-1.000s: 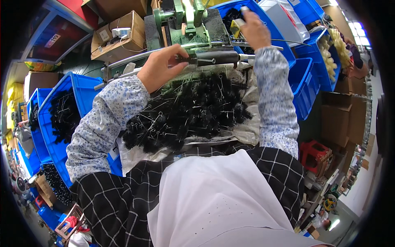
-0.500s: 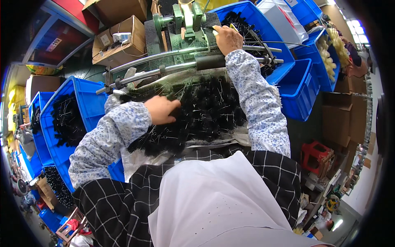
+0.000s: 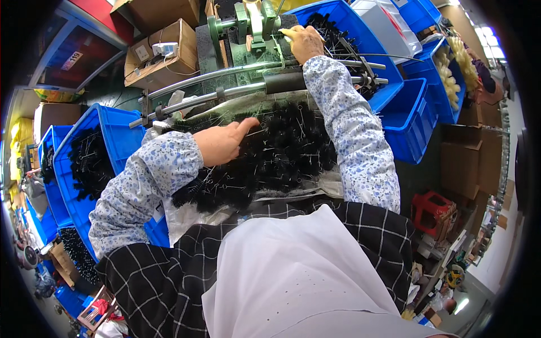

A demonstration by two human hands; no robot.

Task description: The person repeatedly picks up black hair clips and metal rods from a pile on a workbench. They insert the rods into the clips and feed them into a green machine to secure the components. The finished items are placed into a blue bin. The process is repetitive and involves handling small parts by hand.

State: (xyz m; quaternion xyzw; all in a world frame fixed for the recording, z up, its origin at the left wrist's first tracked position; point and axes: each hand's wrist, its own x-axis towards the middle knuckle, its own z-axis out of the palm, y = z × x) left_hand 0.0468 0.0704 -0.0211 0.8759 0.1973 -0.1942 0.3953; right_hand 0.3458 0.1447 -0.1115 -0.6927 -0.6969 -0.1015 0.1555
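Observation:
A heap of black bristle brushes with wire stems (image 3: pixel 282 158) lies on a sheet in front of me. My left hand (image 3: pixel 222 143) rests on top of the heap, back up, with its fingers reaching into the brushes; the palm is hidden. My right hand (image 3: pixel 304 42) is stretched far forward to a green metal machine (image 3: pixel 251 22) and pinches a thin pale piece at the machine's jaw. Two long metal bars, one with a black grip (image 3: pixel 287 81), run across between the heap and the machine.
A blue bin (image 3: pixel 121 135) at my left holds more black brushes, and another blue bin (image 3: pixel 372 50) behind my right arm holds some too. Cardboard boxes (image 3: pixel 163 56) stand at the back left. Blue bins with yellow pieces (image 3: pixel 451 73) and a red stool (image 3: pixel 431 211) are on the right.
My left hand left the black grip of the bar and came down onto the brush heap. My right hand moved left from the blue bin to the green machine.

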